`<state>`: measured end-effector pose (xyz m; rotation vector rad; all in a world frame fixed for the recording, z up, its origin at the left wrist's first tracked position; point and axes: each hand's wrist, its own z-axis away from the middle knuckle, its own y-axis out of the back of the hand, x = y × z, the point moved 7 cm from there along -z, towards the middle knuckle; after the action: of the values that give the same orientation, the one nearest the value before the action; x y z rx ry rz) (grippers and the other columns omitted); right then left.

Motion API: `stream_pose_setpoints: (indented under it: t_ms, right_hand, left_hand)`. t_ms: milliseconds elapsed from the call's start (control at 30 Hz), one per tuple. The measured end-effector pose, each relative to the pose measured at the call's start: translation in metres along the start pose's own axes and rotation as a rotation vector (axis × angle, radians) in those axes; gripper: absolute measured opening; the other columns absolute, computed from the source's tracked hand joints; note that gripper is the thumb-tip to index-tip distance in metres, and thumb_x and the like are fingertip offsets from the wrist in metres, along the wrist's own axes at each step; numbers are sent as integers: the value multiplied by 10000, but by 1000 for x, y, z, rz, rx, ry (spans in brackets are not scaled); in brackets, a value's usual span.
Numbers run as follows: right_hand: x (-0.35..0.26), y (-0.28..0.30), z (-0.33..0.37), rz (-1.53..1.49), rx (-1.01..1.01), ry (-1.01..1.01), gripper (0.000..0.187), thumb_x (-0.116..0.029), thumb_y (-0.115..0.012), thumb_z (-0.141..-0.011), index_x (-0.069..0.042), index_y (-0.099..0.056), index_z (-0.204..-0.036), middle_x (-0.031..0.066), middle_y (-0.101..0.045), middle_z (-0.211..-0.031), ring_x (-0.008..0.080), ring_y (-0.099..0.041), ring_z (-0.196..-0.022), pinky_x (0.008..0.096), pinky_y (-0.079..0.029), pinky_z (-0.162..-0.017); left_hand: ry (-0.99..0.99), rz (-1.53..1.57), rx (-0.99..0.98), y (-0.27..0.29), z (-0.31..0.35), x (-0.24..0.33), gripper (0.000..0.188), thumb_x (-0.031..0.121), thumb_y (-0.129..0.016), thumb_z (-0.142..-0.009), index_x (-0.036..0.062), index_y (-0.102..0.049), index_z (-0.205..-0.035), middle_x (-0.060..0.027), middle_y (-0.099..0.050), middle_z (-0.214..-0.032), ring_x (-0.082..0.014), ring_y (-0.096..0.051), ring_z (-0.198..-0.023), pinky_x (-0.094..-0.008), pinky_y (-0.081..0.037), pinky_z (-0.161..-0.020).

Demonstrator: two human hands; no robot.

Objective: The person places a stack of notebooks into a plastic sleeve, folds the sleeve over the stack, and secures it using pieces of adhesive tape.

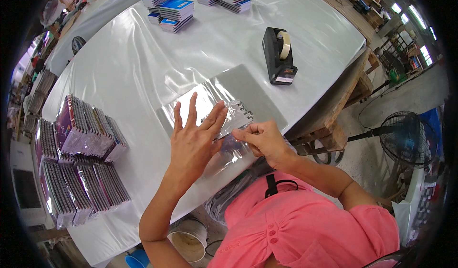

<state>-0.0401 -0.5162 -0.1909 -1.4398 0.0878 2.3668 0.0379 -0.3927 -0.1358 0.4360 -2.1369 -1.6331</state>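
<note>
Wire-bound notebook point(240, 114) partly under spread left fingers point(192, 109), clear film point(231, 154) pinched by right fingers point(258, 128)

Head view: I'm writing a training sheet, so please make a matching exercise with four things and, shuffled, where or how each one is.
Things
1. black plastic tape dispenser
2. blue-covered wire-bound notebooks
3. black round-caged fan
4. small, glossy, pale wire-bound notebook

Places and states
A. off the white plastic-covered table, to the right
B. at the person's left hand and right hand
C. holding a pale, round tape roll
D. stacked toward the table's far edge

Pairs: 1-C, 2-D, 3-A, 4-B
</note>
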Motion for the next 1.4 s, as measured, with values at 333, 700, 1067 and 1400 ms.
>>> stream_pose_setpoints:
  t_ms: [333,700,1067,1400]
  right_hand:
    - [24,5,-18,86,86,317,286,-267,-706,-893,8,-673,-819,-48,-484,-588,27,-358,-469,220,-244,-428]
    - [-12,-12,-16,1253,-66,488,296,-343,-676,-834,-62,-734,-763,132,-654,-665,258,-667,-638,396,-486,-588]
    - [18,-140,-13,2765,-1126,915,411,-296,-668,-785,-62,-665,-1122,75,-641,-1069,250,-589,-1058,415,-432,-826]
    - [-88,-49,-59,1248,-961,830,883,-221,-893,-550,-14,-439,-1278,141,-566,-1155,311,-553,-1090,351,-443,-924]
  left_hand:
    - [170,470,-175,-6,-27,-16,879,420,-766,-720,197,-363,-1469,-130,-350,-1514,-356,-154,-1455,-569,-141,-1151]
    - [229,1034,-291,-39,-40,-38,700,337,-586,-940,27,-270,-1482,-208,-277,-1534,-311,-298,-1400,-383,-319,-1088]
    - [580,1250,409,-9,-13,-99,791,384,-559,-959,83,-103,-1531,-218,-98,-1578,-350,-113,-1456,-470,-174,-1153]
    - [585,1351,566,-35,88,-100,1314,641,-809,-573,199,-45,-1546,-129,-102,-1599,-297,-127,-1467,-469,-184,-1155]
